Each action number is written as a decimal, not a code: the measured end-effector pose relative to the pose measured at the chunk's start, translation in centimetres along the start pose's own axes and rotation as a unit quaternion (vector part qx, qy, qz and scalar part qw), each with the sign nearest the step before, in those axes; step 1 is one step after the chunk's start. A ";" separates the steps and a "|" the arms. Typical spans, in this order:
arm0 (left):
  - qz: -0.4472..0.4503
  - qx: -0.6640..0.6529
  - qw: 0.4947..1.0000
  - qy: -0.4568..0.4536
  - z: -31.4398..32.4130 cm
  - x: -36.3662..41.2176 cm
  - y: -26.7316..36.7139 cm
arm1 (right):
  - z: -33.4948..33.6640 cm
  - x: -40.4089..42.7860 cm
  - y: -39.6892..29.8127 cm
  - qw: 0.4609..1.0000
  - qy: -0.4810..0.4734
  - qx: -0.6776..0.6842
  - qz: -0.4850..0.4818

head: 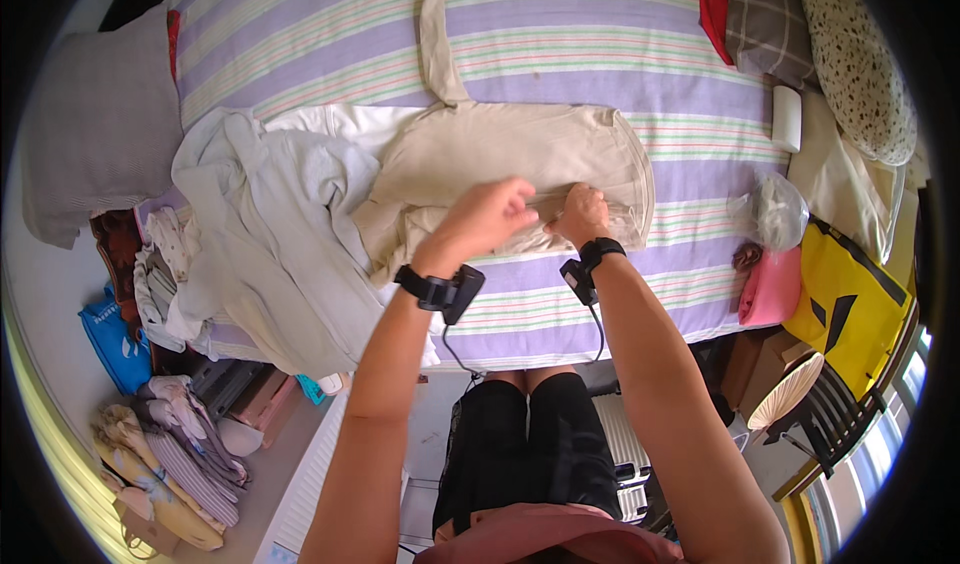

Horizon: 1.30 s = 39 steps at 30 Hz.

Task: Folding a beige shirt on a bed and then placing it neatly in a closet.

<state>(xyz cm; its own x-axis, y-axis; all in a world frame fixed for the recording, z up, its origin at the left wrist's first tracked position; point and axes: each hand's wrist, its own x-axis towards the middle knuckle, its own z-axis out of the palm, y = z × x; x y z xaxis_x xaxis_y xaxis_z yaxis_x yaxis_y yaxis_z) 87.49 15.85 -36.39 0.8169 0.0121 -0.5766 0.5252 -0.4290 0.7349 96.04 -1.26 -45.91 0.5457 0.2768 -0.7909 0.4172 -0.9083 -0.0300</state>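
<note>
A beige long-sleeved top (517, 140) lies on the bed, one sleeve (437, 42) stretched towards the far side and its hem at the right. My right hand (585, 213) is curled on the near part of the top near the hem, where the cloth is bunched. Slightly blurred, my left hand (484, 215) is over the middle of the top with fingers loosely bent and no cloth visible in them. Left of the top, a pale grey garment (285, 181) lies crumpled over a white garment (352, 125).
Striped bedding (540, 61) covers the bed. Left are a grey cushion (105, 121) and piled clothes (161, 279). On the right are a white cylinder (786, 119), a clear plastic bag (776, 211), a pink folded cloth (771, 286) and a yellow bag (847, 301). A hand fan (786, 391) sits lower right.
</note>
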 end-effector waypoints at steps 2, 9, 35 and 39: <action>0.053 -0.111 0.990 0.062 -3.3 1.2 1.5 | -0.1 0.5 0.3 1.000 0.004 0.009 0.023; 0.218 0.145 0.927 0.269 -10.4 15.5 2.5 | 0.5 0.5 -0.4 0.996 0.006 0.068 0.062; 0.259 -0.796 0.481 0.262 -17.6 -9.2 -4.3 | 0.8 1.5 -0.3 0.995 0.014 0.080 0.064; 0.193 -0.829 0.437 0.292 -11.0 -22.2 -3.9 | -0.7 0.6 -0.1 0.995 0.010 0.075 0.058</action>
<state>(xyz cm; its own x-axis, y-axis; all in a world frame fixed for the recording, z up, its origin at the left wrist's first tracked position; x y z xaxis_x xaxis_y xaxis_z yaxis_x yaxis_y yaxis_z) 69.95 27.18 -22.51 0.5889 0.6634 -0.4616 -0.6227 0.7365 0.2641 96.83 -0.82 -45.96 0.5992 0.1729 -0.7817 0.2392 -0.9705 -0.0313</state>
